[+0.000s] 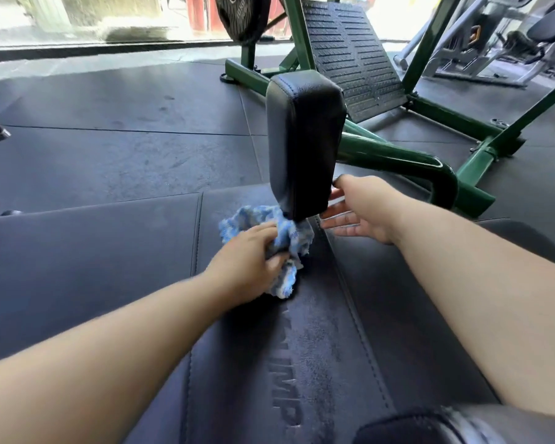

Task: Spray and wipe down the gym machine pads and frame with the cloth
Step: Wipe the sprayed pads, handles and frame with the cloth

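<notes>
A wide black padded bench [318,347] with embossed lettering fills the lower middle of the head view. At its far end stands an upright black pad [305,139] on a green frame [394,155]. My left hand [247,261] grips a bunched blue and white cloth [285,232] on the bench, right at the foot of the upright pad. My right hand [359,209] is beside the pad's lower right edge, fingers straight and spread, fingertips touching it. No spray bottle is in view.
A ribbed black footplate [350,59] leans behind the pad between green uprights. A weight plate [241,14] hangs at the back. Grey machines [494,43] stand at the far right. Dark rubber floor mats [109,139] spread to the left.
</notes>
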Tool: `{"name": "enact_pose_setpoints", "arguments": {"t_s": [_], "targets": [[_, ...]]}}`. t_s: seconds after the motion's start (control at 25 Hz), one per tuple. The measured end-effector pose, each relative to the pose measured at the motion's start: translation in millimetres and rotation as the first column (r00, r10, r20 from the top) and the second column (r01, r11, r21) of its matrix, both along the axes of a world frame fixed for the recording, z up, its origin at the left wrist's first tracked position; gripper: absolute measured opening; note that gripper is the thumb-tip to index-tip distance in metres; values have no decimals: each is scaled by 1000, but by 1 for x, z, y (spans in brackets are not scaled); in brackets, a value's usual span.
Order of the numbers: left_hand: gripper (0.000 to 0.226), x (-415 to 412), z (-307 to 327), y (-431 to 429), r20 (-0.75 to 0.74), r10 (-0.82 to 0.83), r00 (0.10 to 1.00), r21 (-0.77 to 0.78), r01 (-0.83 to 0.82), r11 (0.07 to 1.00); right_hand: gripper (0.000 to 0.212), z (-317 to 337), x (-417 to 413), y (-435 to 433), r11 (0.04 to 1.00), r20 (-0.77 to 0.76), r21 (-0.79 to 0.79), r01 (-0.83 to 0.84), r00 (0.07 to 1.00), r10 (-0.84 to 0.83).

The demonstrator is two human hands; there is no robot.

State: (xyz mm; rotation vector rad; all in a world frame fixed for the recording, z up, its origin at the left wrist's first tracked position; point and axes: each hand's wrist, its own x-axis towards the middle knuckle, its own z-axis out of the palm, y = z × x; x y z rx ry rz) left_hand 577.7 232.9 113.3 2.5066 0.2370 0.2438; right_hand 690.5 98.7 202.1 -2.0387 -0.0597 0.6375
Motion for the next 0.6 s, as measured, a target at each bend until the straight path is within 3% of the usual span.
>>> {"name": "enact_pose_setpoints", "arguments": {"t_s": [0.08, 0.12, 0.4, 0.52, 0.6], "targets": [[65, -4, -5, 6, -99, 168, 981, 155, -152, 976, 24, -1, 0, 0, 1000, -13, -1, 14, 1000, -14], [71, 6, -6, 7, -166, 222, 961, 180, -192, 965, 25, -1, 1, 1, 1000, -22, -4, 22, 1000, -22], [68, 80, -2, 19, -292, 107, 951, 200, -49, 979, 30, -7, 0, 8, 999, -62, 24, 46, 997, -45], [67, 65, -1, 18, -217, 156, 964, 132, -129, 983, 30, -4, 1, 6, 999, -52, 31, 33, 998, -31], [59, 37, -4, 6, -171, 51, 984, 116, -31, 993, 29, -5, 1, 5, 999, -49, 21, 44, 998, -43]]}}
